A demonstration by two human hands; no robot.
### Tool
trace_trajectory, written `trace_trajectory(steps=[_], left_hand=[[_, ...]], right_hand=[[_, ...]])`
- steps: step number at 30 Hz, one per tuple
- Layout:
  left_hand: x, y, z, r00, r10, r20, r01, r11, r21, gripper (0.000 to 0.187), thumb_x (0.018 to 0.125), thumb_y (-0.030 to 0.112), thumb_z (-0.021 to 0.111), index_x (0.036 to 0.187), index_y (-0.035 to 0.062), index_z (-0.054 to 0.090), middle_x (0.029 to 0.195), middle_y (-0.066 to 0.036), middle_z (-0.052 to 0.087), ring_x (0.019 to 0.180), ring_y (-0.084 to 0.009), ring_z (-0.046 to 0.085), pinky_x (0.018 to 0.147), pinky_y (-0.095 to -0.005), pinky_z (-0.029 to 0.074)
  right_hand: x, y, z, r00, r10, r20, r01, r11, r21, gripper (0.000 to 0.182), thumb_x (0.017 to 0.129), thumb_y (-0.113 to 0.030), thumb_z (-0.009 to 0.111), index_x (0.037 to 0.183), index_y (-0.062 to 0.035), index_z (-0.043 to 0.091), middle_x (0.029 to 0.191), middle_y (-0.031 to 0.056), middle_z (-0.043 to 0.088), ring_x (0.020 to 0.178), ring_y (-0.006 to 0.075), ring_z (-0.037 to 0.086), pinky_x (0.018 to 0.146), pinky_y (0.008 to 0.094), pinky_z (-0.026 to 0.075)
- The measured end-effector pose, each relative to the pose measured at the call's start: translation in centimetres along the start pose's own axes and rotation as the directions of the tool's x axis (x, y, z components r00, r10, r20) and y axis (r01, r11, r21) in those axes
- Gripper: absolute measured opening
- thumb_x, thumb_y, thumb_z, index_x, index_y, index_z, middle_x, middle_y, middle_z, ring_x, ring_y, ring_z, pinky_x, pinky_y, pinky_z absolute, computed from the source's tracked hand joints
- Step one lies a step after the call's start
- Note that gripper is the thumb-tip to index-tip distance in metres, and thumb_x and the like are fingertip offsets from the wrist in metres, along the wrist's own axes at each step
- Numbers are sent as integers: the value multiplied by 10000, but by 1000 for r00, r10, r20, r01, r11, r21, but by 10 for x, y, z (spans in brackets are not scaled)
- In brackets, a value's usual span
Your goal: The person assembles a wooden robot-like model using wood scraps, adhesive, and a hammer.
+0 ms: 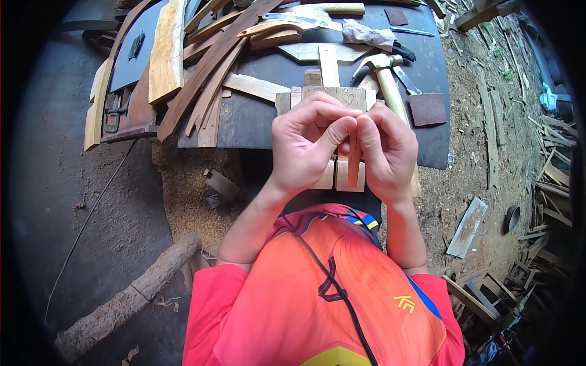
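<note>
My left hand [314,140] and my right hand [389,149] meet at the fingertips over the front of the bench. Both are closed in a pinch, thumbs side by side, at the upper end of a thin reddish-brown wooden strip [354,161]. The strip hangs down between them; its top is hidden by my fingers. Just behind my hands lies a flat wooden board [342,93] with pencil marks. Pale wooden blocks [358,181] show below my fingers. A claw hammer [390,85] lies to the right, its handle running behind my right hand.
Long wooden strips [210,67] are piled at the bench's left. Near the back lie a handsaw [299,24] and a crumpled cloth [369,35]. Brown sandpaper [426,110] rests at the right edge. A log [131,299] and scrap wood lie on the floor.
</note>
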State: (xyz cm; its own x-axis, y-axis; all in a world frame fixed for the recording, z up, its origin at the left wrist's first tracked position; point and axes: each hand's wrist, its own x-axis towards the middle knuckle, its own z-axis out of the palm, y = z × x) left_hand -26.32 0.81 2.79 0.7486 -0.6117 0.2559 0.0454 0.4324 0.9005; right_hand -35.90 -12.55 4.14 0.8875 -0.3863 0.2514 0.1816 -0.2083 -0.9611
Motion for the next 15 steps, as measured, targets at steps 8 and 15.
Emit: trace_trajectory(steps=[8, 15], left_hand=[[-5, 1, 12, 987, 84, -139, -70, 992, 101, 72, 1046, 9, 710, 1076, -39, 756, 1022, -59, 679, 736, -67, 643, 637, -226, 524], [0, 3, -18, 999, 5, -51, -19, 955, -295, 192, 1109, 156, 657, 1142, -15, 738, 1070, -45, 645, 817, -80, 605, 728, -239, 509]], right_hand=[[3, 2, 13, 995, 69, -73, -55, 983, 175, 248, 1103, -190, 658, 947, 3, 672, 765, 27, 670, 683, 78, 633, 613, 254, 472], [11, -3, -18, 955, 85, 284, -102, 994, 44, 265, 1082, -250, 658, 1089, -2, 751, 842, 63, 690, 722, 148, 645, 673, 296, 500]])
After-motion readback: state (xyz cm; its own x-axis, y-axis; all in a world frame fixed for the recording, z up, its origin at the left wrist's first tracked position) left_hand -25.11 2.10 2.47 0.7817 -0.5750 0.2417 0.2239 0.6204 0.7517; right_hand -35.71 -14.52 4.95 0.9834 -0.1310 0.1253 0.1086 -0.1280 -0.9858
